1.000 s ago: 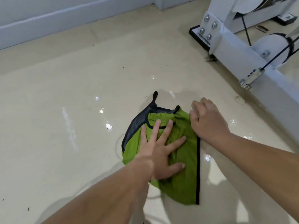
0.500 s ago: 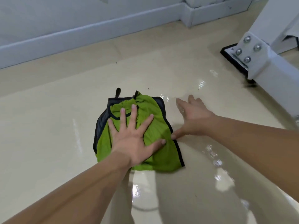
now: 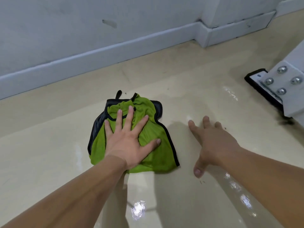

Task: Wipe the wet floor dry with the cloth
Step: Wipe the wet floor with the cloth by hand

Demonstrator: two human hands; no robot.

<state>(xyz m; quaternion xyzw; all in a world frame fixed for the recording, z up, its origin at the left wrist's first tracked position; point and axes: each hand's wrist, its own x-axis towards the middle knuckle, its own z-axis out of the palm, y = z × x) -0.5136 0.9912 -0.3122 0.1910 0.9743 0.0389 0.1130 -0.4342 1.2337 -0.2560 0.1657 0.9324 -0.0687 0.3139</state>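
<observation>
Nearest the camera, the glossy beige floor (image 3: 49, 153) shows bright wet glints (image 3: 138, 209) between the two bare forearms. Further on, the left hand (image 3: 126, 145) lies palm-down on the green cloth (image 3: 158, 155), its fingers (image 3: 130, 116) straight and spread wide apart, pressing the fabric flat and gripping nothing. The cloth, edged in black with a grey panel on its left side, lies crumpled on the floor in mid-view. Just beside its right edge, apart from it, is the right hand (image 3: 213, 142), palm down, fingers (image 3: 192, 127) straight and splayed, holding nothing. It is blurred, so I cannot tell whether it touches the floor. At the far right stands a white bolted bracket (image 3: 283, 79) on a black pad. Farthest off, a pale skirting board (image 3: 98, 51) meets the floor's far edge.
</observation>
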